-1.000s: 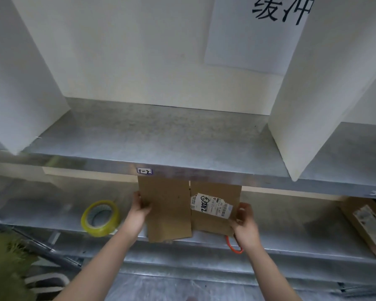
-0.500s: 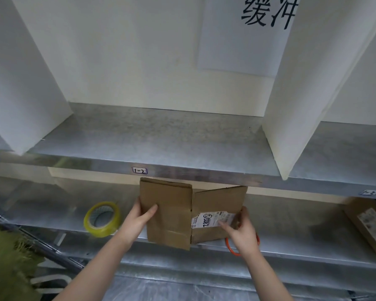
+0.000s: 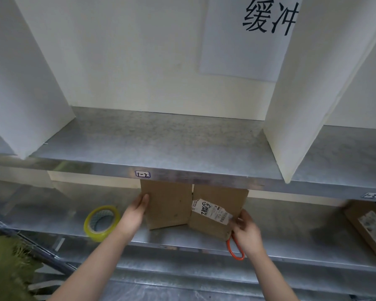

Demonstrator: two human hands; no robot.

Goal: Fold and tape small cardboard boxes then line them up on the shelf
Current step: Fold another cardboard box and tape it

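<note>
Holding the half-opened cardboard box by its two outer edges, the person keeps it down at the lower shelf; the head view, the only one there is, does not show whether the box rests on the shelf. The left hand pinches the left panel's edge, thumb on the front face and fingers out of sight behind it. The right hand curls round the lower right corner of the labelled panel. Between the two grips the panels meet at a crease and bend like an open book.

Half a second ago the box sat lower, its top edge showing below the upper shelf. Now that edge is hidden behind the shelf's front lip. The left hand has drawn back from the panel's face to its edge, and the label, level before, slants down toward the right grip. I judge the flat sleeve is being worked open into a tube. No flap is folded and nothing is taped, so this box is at an early stage.

The tape roll lies left of the left grip, apart from it. An orange scissor loop shows just beneath the right grip; whether the hand touches it I cannot tell.
</note>
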